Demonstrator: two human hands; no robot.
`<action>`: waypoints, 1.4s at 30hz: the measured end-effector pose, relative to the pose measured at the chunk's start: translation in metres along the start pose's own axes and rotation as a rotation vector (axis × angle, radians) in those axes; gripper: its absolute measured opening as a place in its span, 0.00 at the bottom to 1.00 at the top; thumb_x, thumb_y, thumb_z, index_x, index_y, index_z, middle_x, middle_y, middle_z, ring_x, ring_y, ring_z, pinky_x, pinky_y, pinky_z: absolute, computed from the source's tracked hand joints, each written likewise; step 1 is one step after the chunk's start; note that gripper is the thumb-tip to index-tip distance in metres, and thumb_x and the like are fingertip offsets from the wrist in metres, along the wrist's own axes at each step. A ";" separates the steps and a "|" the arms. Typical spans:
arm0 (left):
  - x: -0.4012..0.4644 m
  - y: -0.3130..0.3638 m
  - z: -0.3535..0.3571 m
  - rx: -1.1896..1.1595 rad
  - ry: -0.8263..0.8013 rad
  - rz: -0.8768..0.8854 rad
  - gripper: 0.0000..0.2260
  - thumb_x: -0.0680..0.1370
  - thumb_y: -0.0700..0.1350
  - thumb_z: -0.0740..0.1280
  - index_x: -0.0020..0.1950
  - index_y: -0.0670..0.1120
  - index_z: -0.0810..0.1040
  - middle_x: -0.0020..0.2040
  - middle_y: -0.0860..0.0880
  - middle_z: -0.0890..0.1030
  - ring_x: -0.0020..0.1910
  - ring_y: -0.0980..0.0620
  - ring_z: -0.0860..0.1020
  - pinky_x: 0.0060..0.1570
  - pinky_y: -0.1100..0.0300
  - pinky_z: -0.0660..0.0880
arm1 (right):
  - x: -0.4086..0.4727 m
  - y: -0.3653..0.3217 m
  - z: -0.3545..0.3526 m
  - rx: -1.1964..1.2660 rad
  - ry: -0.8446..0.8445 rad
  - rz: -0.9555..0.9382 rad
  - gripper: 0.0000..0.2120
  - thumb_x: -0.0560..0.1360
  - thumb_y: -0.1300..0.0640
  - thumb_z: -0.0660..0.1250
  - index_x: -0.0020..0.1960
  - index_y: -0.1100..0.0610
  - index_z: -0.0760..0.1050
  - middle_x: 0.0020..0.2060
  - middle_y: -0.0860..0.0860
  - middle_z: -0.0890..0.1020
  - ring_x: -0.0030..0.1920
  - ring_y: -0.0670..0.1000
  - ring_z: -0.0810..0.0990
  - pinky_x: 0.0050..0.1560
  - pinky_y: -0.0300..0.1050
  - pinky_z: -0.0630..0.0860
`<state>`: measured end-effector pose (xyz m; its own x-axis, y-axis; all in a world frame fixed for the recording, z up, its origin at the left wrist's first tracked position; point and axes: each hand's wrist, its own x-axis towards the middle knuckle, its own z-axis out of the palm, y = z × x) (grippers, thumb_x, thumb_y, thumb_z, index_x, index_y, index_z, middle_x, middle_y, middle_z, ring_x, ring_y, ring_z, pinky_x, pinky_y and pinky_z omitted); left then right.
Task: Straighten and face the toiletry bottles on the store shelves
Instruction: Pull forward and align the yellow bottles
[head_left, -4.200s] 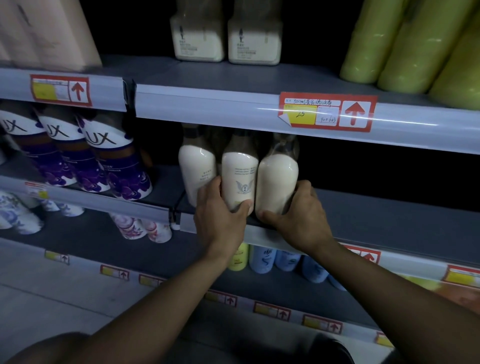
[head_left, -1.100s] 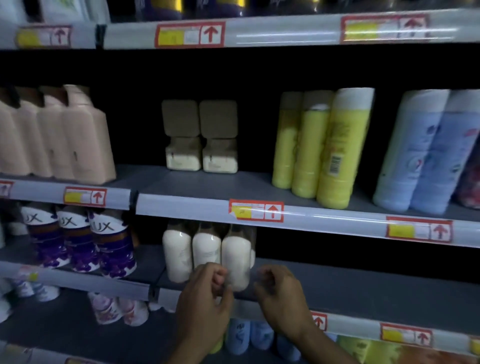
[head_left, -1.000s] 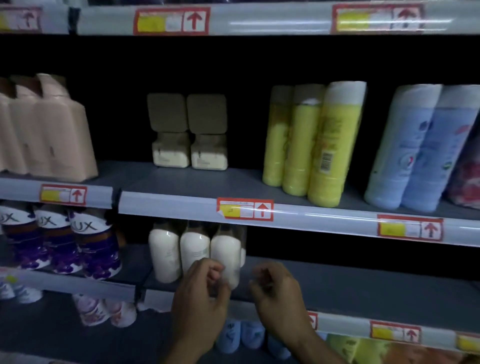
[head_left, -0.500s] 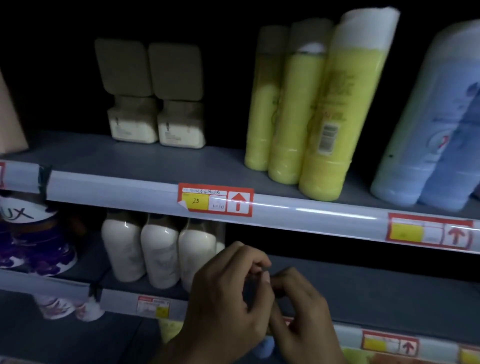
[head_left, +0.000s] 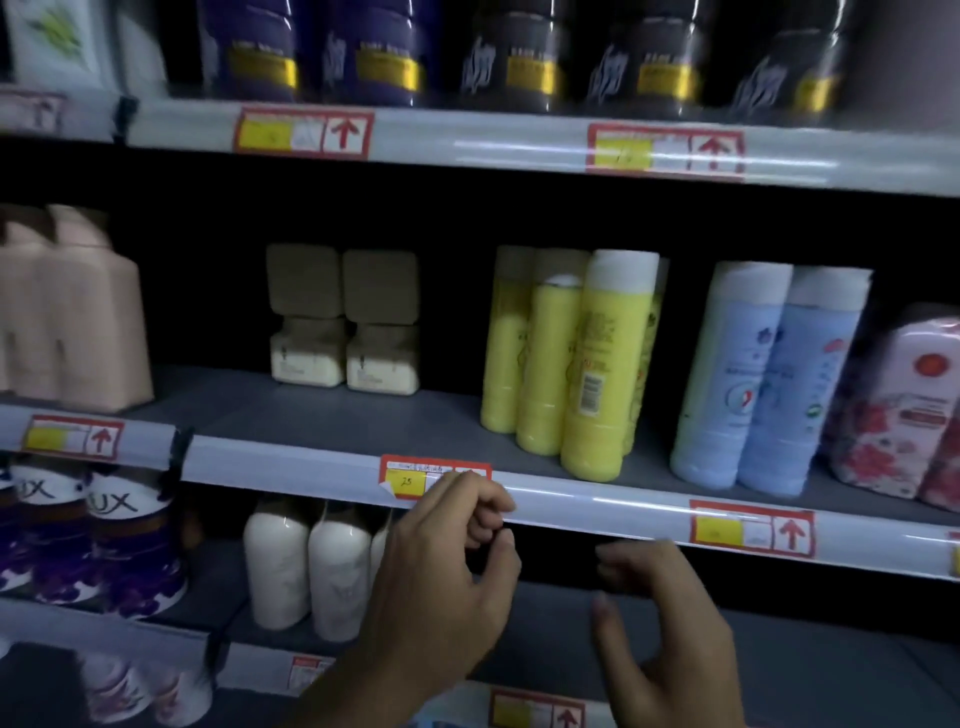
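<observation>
Left hand: the left hand (head_left: 441, 577) is raised in front of the middle shelf rail (head_left: 291, 465), fingers loosely curled, thumb and forefinger close together; it holds nothing and covers part of the price tag (head_left: 415, 480) marked 25.
Right hand: the right hand (head_left: 660, 618) hovers lower and to the right, fingers half curled, empty, blurred by motion.
White bottles: 3 white bottles (head_left: 306, 566) stand upright in a tight row on the lower shelf, just left of the left hand, the third partly hidden behind it.
Yellow bottles: 3 yellow bottles (head_left: 566, 358) stand together on the middle shelf, the front one turned so its barcode faces out.
Blue bottles: 2 blue bottles (head_left: 763, 384) stand side by side, right of the yellow ones.
Beige jars: 2 jars (head_left: 343, 317) sit set back, left of the yellow bottles.
Lux bottles: purple bottles (head_left: 98, 540) at lower left, labels facing out.
Top shelf: dark bottles (head_left: 519, 52) in a row, blurred.
</observation>
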<state>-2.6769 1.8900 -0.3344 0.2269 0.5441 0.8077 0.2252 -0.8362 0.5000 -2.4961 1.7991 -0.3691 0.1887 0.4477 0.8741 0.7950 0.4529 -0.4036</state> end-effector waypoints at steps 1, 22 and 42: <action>0.005 0.001 0.000 -0.016 0.000 -0.016 0.07 0.75 0.42 0.68 0.50 0.54 0.78 0.45 0.56 0.78 0.45 0.51 0.79 0.43 0.61 0.76 | 0.010 -0.004 -0.004 -0.005 0.001 0.005 0.14 0.72 0.63 0.70 0.56 0.52 0.79 0.49 0.45 0.81 0.49 0.47 0.84 0.51 0.38 0.78; 0.136 -0.029 0.051 -0.086 -0.041 -0.213 0.20 0.77 0.42 0.75 0.67 0.46 0.73 0.61 0.45 0.77 0.56 0.49 0.79 0.58 0.50 0.81 | 0.127 0.009 0.028 -0.247 -0.008 0.459 0.38 0.72 0.42 0.76 0.74 0.56 0.65 0.65 0.55 0.72 0.66 0.58 0.74 0.64 0.52 0.73; 0.142 -0.017 0.064 0.026 0.114 -0.266 0.26 0.70 0.53 0.80 0.66 0.51 0.80 0.52 0.53 0.80 0.41 0.59 0.77 0.49 0.60 0.79 | 0.118 0.021 0.035 -0.186 0.097 0.392 0.34 0.72 0.42 0.76 0.72 0.53 0.69 0.61 0.48 0.73 0.59 0.50 0.76 0.59 0.52 0.77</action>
<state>-2.5879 1.9858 -0.2487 0.0486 0.7318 0.6798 0.2874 -0.6621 0.6921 -2.4776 1.8886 -0.2840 0.5424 0.4796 0.6898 0.7412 0.1133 -0.6616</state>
